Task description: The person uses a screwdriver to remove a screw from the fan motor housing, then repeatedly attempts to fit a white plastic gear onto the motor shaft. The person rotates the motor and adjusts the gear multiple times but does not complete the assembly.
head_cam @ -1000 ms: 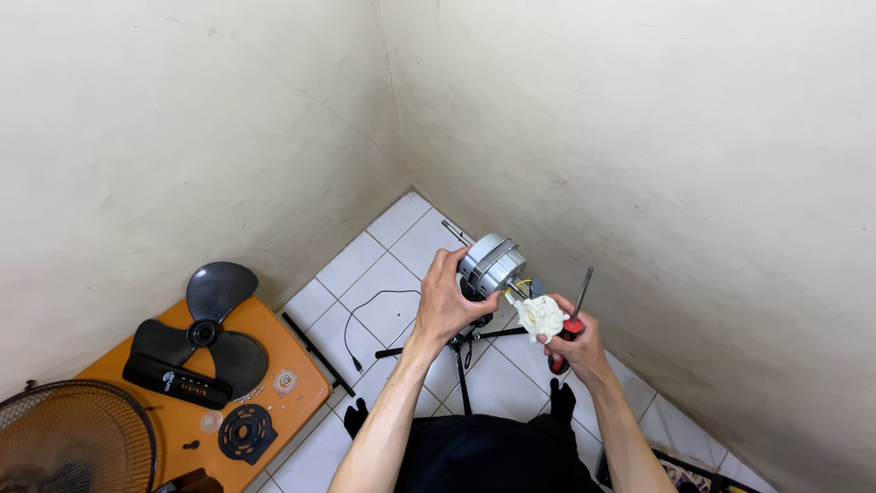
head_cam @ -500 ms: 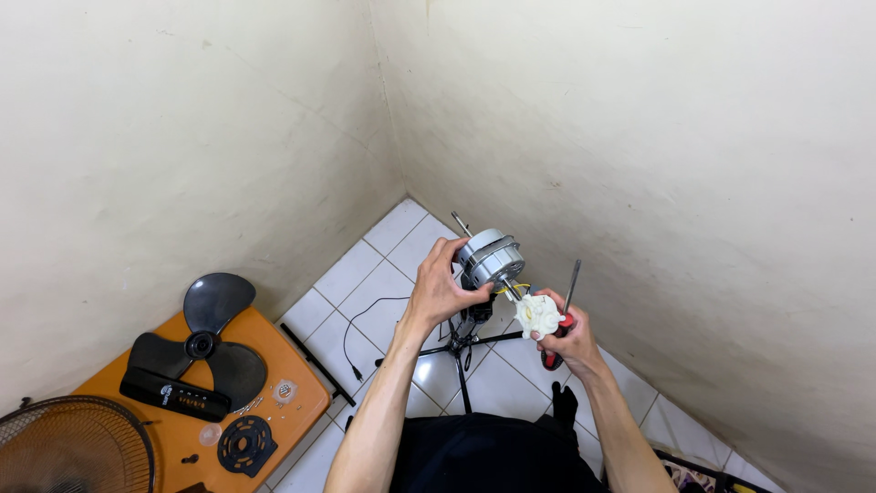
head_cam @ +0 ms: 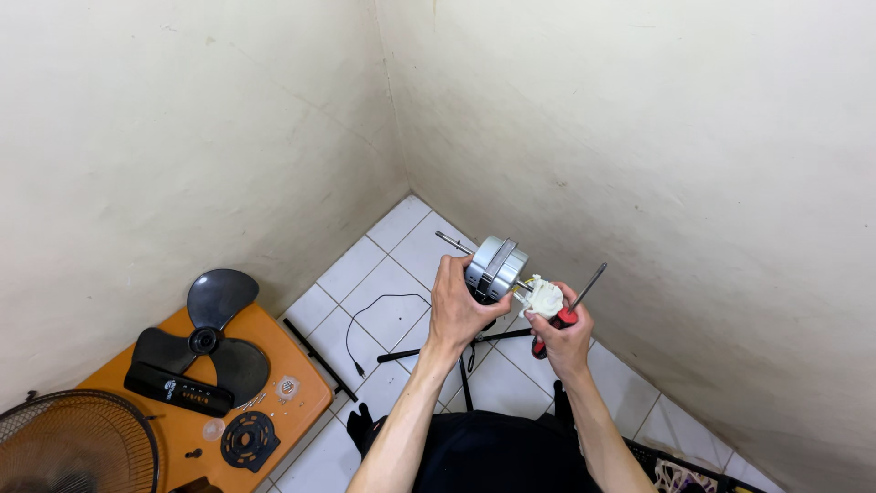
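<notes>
My left hand (head_cam: 456,306) grips a silver fan motor (head_cam: 495,266) from below, its thin shaft pointing up and left. My right hand (head_cam: 564,336) holds a red-handled screwdriver (head_cam: 568,308) and a small cream plastic gearbox part (head_cam: 546,297) pressed against the motor's back end. Both hands are raised above the tiled floor in the room's corner.
An orange stool top (head_cam: 301,411) at lower left carries a black fan blade (head_cam: 212,333), a black control panel (head_cam: 178,391), a round black plate (head_cam: 244,440) and small screws. A wire fan grille (head_cam: 73,445) lies beside it. Black rods (head_cam: 315,356) and a cord (head_cam: 374,310) lie on white tiles (head_cam: 392,251).
The view has shifted slightly. My hands hold the motor and cream part in much the same way, a little further right in the view.
</notes>
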